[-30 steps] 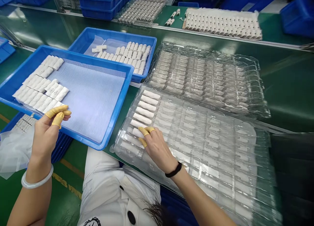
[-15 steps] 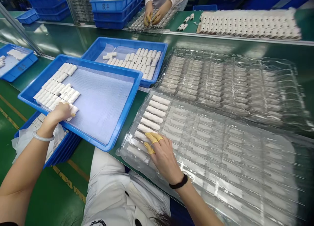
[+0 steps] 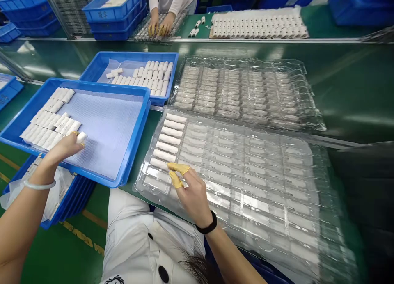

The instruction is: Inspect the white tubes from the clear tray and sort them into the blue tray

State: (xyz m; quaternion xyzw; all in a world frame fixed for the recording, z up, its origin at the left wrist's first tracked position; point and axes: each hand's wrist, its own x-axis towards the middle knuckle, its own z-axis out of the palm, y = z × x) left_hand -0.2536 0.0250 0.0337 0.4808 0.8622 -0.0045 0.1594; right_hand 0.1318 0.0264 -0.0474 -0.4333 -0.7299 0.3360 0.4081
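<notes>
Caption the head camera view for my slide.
Left hand holds white cylinder above blue tray; right hand over clear blister tray.

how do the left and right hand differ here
The left hand pinches a white roll at its fingertips above the blue tray, while the right hand holds nothing visible, its fingers over the clear blister tray. The left wrist wears a pale bangle; the right wrist wears a black band. Both hands are bare except for yellow finger cots.
</notes>
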